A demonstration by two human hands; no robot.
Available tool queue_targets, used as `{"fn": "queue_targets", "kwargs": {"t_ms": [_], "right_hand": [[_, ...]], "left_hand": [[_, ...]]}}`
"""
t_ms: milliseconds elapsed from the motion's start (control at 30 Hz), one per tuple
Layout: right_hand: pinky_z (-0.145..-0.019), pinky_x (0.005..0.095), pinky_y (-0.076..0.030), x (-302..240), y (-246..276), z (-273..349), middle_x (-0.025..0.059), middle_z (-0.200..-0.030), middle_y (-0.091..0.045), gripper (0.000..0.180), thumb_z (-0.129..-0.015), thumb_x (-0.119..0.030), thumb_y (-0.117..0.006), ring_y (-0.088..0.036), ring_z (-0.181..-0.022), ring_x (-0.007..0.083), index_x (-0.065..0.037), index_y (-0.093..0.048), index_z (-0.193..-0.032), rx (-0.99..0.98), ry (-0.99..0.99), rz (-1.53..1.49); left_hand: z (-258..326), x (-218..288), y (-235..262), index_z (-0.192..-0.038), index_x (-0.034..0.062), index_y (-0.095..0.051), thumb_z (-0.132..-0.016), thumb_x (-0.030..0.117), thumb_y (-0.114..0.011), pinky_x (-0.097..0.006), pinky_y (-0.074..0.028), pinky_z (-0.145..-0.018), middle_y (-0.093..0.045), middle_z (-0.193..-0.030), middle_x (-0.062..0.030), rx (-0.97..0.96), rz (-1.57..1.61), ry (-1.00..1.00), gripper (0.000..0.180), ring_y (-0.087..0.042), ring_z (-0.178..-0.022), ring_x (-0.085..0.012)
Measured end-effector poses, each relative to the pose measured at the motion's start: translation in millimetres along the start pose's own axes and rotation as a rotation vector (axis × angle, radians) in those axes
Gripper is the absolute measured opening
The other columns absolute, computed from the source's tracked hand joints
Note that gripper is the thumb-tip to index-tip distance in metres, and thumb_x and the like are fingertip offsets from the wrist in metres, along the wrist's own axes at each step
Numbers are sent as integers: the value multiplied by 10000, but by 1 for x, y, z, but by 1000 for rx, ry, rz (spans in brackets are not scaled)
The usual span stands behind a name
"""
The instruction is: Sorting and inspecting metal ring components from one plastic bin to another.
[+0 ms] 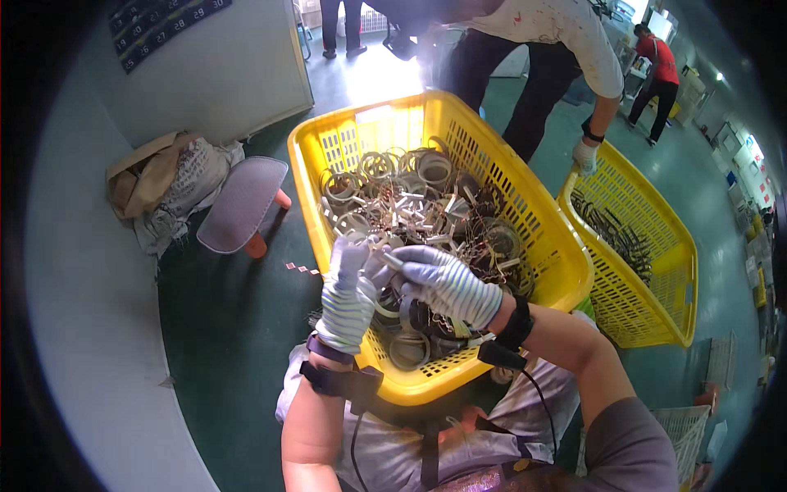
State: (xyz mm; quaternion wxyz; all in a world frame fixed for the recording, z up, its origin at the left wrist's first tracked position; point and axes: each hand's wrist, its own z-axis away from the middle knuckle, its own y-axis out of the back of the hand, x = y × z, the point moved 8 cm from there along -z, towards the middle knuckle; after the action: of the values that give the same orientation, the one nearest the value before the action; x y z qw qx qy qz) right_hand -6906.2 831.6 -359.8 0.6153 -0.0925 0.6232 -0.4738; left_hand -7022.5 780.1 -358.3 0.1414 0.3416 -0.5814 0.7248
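Note:
My left hand (346, 289), in a striped white glove, is closed with its fingertips up, over the near left part of a yellow perforated basket (525, 217). What it pinches is hidden by the fingers. A thin reddish zigzag strip (302, 268) shows just left of it; whether the hand holds it I cannot tell. Close beside, my right hand (447, 283), gloved alike, is closed on a small grey cylindrical piece (392, 261) pointing toward the left hand. Under both hands lies a heap of ring-shaped parts (408, 348), short pale pieces (410, 215) and thin copper-coloured wires.
A second yellow basket (676, 303) with dark curved strips (615, 234) stands at the right, a co-worker's gloved hand (584, 157) on its rim. Left of my basket are a low stool (243, 205) and a crumpled sack (184, 184). Another person in red (657, 59) bends farther back.

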Motion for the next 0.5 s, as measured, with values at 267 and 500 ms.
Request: {"fn": "queue_targets", "kwargs": {"t_ms": [267,500], "right_hand": [[-736,289,-547,47,6,-9,22,-942,-648,308,-899,-246,-653,-639,-821,147,-47,-637,-1134,-192,-272,374],[-649,407,-510,129,89,-60,99,-821,-631,124,-766,-145,-603,-634,-741,313,-96,-682,-847,-347,235,2235]], "left_hand": [[19,25,-5,-1347,43,-323,-834,319,-676,-447,-459,-967,-460,-1299,-234,-20,198,81,681,-593,-1006,-329],[10,48,23,-1229,12,-562,-876,-154,-492,-329,-532,-896,-414,-1367,-159,7,62,-159,396,-576,-1082,-260]]}}
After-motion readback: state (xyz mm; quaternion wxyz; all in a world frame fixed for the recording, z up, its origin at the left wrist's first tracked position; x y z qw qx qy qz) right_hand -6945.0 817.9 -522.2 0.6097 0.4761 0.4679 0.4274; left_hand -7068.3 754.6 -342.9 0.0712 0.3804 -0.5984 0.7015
